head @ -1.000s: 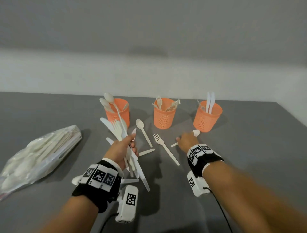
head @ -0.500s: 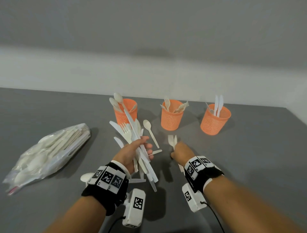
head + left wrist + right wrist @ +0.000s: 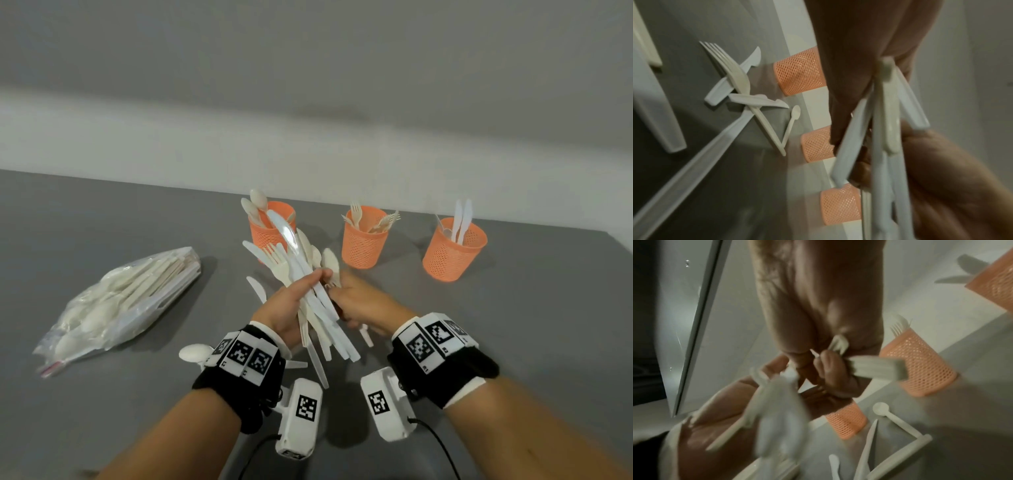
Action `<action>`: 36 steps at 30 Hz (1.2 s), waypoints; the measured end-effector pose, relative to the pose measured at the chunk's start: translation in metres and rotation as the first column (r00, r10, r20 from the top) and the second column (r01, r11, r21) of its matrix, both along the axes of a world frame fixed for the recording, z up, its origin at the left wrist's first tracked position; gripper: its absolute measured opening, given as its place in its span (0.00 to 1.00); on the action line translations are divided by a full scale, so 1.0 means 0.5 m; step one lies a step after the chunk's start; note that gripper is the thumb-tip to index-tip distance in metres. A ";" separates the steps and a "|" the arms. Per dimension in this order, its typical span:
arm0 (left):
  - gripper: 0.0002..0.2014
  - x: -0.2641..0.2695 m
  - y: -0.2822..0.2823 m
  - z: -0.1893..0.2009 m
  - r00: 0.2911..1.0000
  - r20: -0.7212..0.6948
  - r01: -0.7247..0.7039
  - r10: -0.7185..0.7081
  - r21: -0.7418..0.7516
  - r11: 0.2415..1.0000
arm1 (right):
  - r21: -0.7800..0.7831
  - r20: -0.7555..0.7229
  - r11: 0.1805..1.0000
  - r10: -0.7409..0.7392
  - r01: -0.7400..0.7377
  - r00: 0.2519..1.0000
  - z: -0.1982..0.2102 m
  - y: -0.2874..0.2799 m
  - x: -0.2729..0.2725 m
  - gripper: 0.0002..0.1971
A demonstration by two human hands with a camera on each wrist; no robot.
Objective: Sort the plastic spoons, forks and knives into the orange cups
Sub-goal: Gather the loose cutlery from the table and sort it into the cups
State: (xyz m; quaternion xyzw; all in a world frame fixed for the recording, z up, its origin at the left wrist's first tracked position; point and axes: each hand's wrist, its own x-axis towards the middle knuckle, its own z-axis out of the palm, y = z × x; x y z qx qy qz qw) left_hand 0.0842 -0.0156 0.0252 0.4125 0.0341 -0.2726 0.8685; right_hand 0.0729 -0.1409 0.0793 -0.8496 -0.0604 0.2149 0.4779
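The left hand (image 3: 286,308) grips a fanned bundle of cutlery (image 3: 308,291) above the table (image 3: 513,325), blocking the spoon cup (image 3: 270,229) at 11 o'clock. The right hand (image 3: 363,303) pinches a fork (image 3: 877,368) beside it. Three orange cups stand behind; a bag (image 3: 120,305) lies at 9 o'clock.

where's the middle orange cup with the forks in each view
Head: middle cup, centre back of the table, between the other two cups.
Left wrist: middle of the three cups, centre, partly behind the left hand.
Right wrist: right of centre, fork tines at its rim.
Shared landmark: the row of three orange cups.
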 end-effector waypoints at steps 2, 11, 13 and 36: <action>0.11 0.001 -0.004 -0.002 1.000 0.006 -0.009 0.009 0.028 1.000 | -0.007 -0.072 0.998 0.068 -0.068 0.995 -0.002 -0.002 -0.004 0.12; 0.10 0.015 -0.008 0.007 0.979 0.008 -0.202 0.203 0.106 0.974 | -0.054 0.611 0.992 -0.061 0.118 0.789 -0.018 -0.042 -0.001 0.06; 0.11 0.015 -0.016 0.014 0.980 0.019 -0.199 0.198 0.086 0.976 | -0.063 0.636 0.997 0.003 0.048 0.772 -0.018 -0.035 -0.005 0.08; 0.19 0.008 -0.099 0.034 0.984 0.138 -0.125 0.110 0.101 0.987 | 0.052 0.158 0.992 0.102 -0.111 0.982 -0.013 -0.090 0.013 0.08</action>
